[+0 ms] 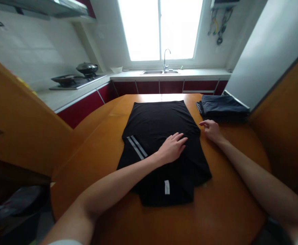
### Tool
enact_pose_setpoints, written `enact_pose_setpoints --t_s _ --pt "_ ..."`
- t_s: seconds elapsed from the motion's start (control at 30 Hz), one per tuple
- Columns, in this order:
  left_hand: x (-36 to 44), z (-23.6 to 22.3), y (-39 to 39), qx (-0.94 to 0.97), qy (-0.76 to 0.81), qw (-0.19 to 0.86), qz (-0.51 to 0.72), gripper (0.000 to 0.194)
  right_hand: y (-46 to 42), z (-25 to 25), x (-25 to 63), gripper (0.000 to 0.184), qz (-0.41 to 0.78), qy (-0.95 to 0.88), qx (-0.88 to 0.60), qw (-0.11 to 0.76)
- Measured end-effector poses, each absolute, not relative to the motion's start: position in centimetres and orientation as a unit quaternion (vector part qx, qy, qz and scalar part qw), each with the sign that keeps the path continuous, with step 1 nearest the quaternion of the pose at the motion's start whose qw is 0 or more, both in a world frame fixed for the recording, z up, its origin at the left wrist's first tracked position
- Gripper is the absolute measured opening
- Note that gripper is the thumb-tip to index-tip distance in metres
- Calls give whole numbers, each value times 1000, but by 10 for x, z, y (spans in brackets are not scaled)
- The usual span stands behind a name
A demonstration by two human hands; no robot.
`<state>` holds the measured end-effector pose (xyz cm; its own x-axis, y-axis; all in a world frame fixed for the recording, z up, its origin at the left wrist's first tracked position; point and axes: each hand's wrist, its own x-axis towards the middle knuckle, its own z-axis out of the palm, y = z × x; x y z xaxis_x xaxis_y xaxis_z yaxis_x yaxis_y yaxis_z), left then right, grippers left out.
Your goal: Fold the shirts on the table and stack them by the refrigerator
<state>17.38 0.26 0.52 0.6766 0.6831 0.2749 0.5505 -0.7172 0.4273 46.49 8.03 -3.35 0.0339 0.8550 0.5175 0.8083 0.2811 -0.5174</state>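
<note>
A black shirt lies spread on the wooden table, its white neck label towards me. Two grey stripes run across the part at its left. My left hand rests palm down on the middle of the shirt, fingers spread and holding nothing. Just beyond the right edge of the cloth is my right hand, its fingers loosely curled together and the tips pointing left at the edge. No cloth shows between those fingers.
A stack of folded dark clothes sits at the table's far right. The round wooden table fills the foreground. Behind it are a counter with a sink, a stove carrying pans, and at right a tall pale panel.
</note>
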Motion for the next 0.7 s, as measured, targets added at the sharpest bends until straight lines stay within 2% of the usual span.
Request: enact_pose_setpoints --t_s 0.1,0.23,0.43,0.57,0.7 --pt "170 -9 21 884 370 154 240 32 82 -33 468 29 36 -670 -616 412" --pt "171 -11 32 847 373 199 322 22 82 -33 471 29 74 -672 -612 410" --pt "173 -3 32 817 397 223 353 22 87 -39 467 33 85 -731 -571 363" --pt "172 -6 31 828 404 200 335 23 88 -41 469 30 101 -724 -584 353" --pt "173 -10 26 861 396 130 292 26 85 -38 470 22 112 -744 -565 340"
